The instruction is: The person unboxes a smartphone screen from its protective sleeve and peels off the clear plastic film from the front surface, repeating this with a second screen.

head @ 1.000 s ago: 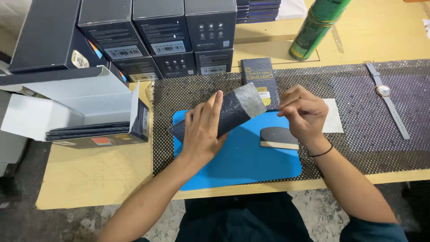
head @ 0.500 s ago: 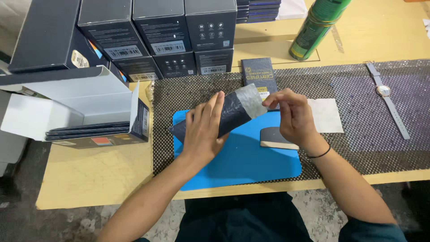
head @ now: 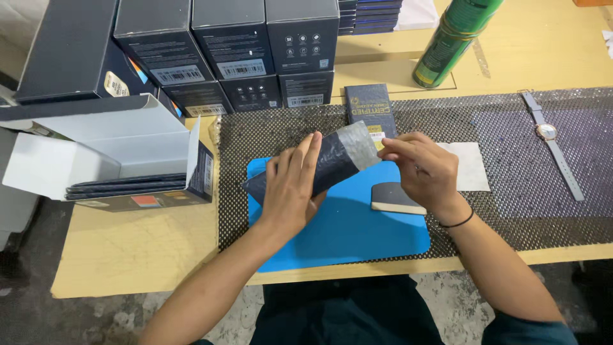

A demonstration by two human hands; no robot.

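Observation:
My left hand [head: 292, 186] grips a long dark blue box [head: 332, 160] wrapped in clear film, holding it tilted above a blue mat [head: 345, 236]. My right hand [head: 423, 171] pinches the film at the box's upper right end. A small dark pad with a pale edge [head: 394, 198] lies on the mat just below my right hand. A dark booklet [head: 369, 110] rests flat behind the box.
Stacked dark cartons [head: 236, 57] fill the back left. An open white-lined carton [head: 128, 160] holding flat dark items sits at left. A green spray can [head: 450, 41] stands at the back. A wristwatch [head: 550, 142] and a white sheet [head: 471, 167] lie on the black mesh mat [head: 511, 211].
My right hand has shifted left and up along the box's end, pulling at the film. The left hand and the box stay almost still.

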